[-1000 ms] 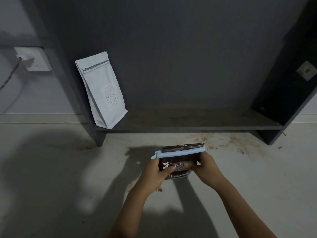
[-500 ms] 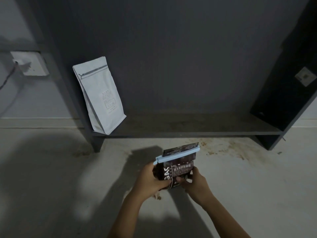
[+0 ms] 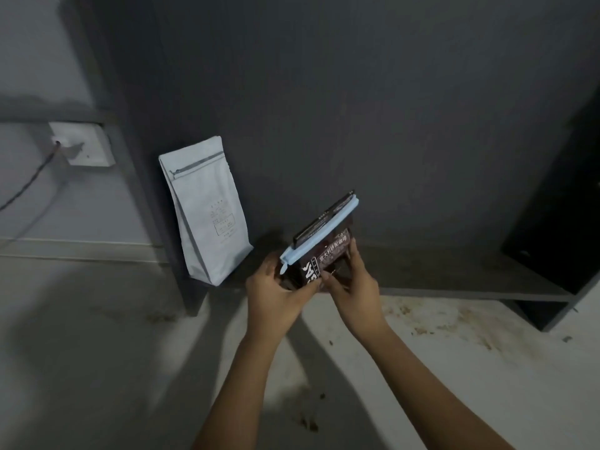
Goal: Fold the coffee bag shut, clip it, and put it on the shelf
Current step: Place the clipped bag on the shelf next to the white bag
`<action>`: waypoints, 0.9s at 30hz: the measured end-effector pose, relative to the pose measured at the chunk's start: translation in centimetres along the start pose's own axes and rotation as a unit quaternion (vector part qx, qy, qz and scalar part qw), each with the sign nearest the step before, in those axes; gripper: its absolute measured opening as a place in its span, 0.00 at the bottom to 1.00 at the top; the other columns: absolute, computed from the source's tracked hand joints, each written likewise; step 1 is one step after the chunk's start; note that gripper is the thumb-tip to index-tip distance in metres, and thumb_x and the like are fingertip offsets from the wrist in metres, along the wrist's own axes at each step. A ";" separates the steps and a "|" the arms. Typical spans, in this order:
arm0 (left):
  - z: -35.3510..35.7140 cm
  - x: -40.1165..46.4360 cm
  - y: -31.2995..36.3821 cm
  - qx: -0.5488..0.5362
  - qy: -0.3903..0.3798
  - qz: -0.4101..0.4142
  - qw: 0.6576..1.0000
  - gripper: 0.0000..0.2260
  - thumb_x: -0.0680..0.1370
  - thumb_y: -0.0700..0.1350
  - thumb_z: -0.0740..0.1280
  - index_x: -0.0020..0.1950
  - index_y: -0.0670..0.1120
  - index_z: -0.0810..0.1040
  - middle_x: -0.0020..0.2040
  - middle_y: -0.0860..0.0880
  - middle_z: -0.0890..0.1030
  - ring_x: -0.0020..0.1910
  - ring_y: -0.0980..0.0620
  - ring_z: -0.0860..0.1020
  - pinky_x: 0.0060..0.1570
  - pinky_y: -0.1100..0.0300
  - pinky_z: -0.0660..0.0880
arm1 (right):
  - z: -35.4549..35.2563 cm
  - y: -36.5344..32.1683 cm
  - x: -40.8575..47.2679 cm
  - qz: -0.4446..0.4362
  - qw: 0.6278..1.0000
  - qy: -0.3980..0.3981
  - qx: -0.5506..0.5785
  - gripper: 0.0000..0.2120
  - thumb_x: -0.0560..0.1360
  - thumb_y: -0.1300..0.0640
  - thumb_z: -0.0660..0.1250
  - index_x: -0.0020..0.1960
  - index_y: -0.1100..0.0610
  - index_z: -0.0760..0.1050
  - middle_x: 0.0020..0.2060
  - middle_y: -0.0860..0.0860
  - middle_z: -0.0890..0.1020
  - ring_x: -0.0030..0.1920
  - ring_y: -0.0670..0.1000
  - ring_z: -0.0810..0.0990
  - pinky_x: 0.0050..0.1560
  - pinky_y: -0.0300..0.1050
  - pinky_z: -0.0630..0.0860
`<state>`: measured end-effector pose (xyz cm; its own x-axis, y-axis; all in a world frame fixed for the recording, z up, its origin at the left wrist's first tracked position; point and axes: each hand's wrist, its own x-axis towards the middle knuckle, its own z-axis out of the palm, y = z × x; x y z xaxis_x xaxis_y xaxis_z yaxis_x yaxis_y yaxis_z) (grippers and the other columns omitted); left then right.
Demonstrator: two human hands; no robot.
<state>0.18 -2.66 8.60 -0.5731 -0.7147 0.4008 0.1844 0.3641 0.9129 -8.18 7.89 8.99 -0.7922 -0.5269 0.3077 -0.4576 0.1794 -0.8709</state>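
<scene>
A dark brown coffee bag (image 3: 328, 258) with white lettering is held in the air, tilted, its folded top pointing up and to the right. A light blue clip (image 3: 319, 235) is clamped across the fold. My left hand (image 3: 276, 295) grips the bag's lower left side. My right hand (image 3: 352, 287) holds its lower right side. The bag hangs just in front of the low dark shelf board (image 3: 454, 274), above its front edge.
A white coffee bag (image 3: 207, 212) stands at the shelf's left end, leaning against the upright. The shelf's dark right side panel (image 3: 558, 241) closes the far end. A wall socket (image 3: 81, 144) with a cable sits at left. The pale floor (image 3: 97, 352) has brown stains.
Both hands have lifted the clipped bag up and forward from above the floor to the shelf's front edge. The bag has tilted so its top points up and to the right.
</scene>
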 end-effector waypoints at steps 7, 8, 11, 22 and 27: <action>0.1 3.2 -1.9 -0.020 0.143 -0.045 0.988 0.25 0.62 0.40 0.78 0.57 0.49 0.77 0.48 0.53 0.84 0.45 0.60 0.83 0.44 0.65 0.79 | 4.5 -0.2 3.2 -0.069 0.996 -0.050 0.014 0.33 0.73 0.58 0.62 0.73 0.48 0.51 0.71 0.52 0.66 0.72 0.54 0.64 0.69 0.53 0.68; 0.0 3.5 -2.2 -0.018 0.154 -0.050 0.987 0.25 0.63 0.41 0.78 0.58 0.48 0.76 0.48 0.53 0.84 0.45 0.60 0.83 0.43 0.65 0.79 | 4.9 -0.2 3.5 -0.074 0.995 -0.062 0.012 0.33 0.73 0.61 0.63 0.73 0.50 0.52 0.71 0.53 0.65 0.73 0.54 0.60 0.70 0.54 0.66; -0.5 5.0 -3.4 -0.004 0.179 -0.073 0.981 0.22 0.63 0.41 0.77 0.55 0.46 0.77 0.48 0.50 0.84 0.44 0.58 0.83 0.44 0.59 0.81 | 6.2 0.0 5.0 -0.087 0.991 -0.104 -0.004 0.36 0.70 0.65 0.66 0.73 0.54 0.54 0.71 0.56 0.65 0.74 0.50 0.52 0.72 0.48 0.60; -1.0 6.9 -5.2 0.056 0.206 -0.119 0.970 0.20 0.66 0.44 0.75 0.54 0.51 0.74 0.39 0.63 0.78 0.40 0.65 0.78 0.39 0.69 0.73 | 9.1 1.2 7.2 -0.104 0.987 -0.115 -0.045 0.31 0.69 0.68 0.66 0.69 0.53 0.63 0.69 0.61 0.68 0.71 0.54 0.63 0.66 0.32 0.58; -1.3 6.8 -5.5 0.076 0.201 -0.123 0.969 0.18 0.67 0.46 0.74 0.53 0.48 0.74 0.39 0.60 0.79 0.40 0.60 0.80 0.38 0.71 0.72 | 9.5 1.7 7.4 -0.113 0.983 -0.126 -0.070 0.31 0.71 0.66 0.65 0.71 0.52 0.60 0.70 0.63 0.66 0.72 0.56 0.61 0.69 0.39 0.59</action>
<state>-3.73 -10.34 6.38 -0.2228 -0.9547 0.1975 -0.0549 0.2145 0.9752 -10.97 -3.63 6.17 -0.5468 -0.7522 0.3678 -0.6762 0.1376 -0.7238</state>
